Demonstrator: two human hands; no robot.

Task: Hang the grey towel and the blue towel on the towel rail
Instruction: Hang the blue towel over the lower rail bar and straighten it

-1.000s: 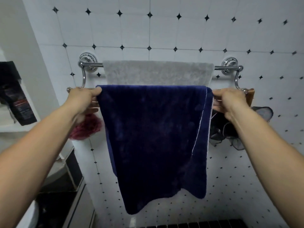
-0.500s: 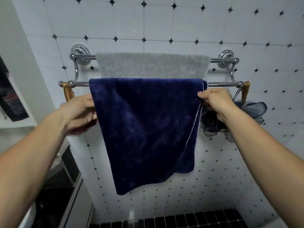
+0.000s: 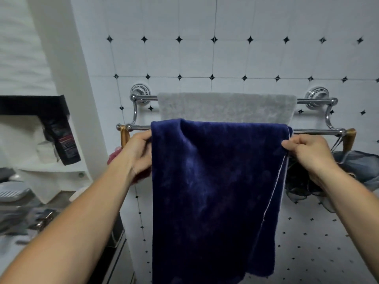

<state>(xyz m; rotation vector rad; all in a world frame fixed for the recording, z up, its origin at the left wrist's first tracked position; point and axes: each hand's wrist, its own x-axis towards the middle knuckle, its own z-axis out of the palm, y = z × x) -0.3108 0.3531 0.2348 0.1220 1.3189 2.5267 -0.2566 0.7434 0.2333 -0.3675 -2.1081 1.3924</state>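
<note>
A chrome double towel rail (image 3: 313,131) is fixed to the tiled wall. The grey towel (image 3: 225,107) hangs over its rear upper bar. The blue towel (image 3: 215,191) drapes over the front lower bar and hangs down long. My left hand (image 3: 137,152) grips the blue towel's left edge just below the bar. My right hand (image 3: 307,154) pinches its right edge near the white stitched hem. The lower part of the grey towel is hidden behind the blue one.
A dark mesh sponge (image 3: 352,169) hangs from the rail's right end on a golden ribbon (image 3: 349,140). A pink sponge (image 3: 114,156) hangs at the left end behind my hand. A white shelf with a black sachet (image 3: 63,142) and a cluttered counter (image 3: 24,214) lie left.
The view has tilted up and shifted. Both hands have closed onto the blue towel's side edges just under the front bar; the towel has bunched slightly at its top left.
</note>
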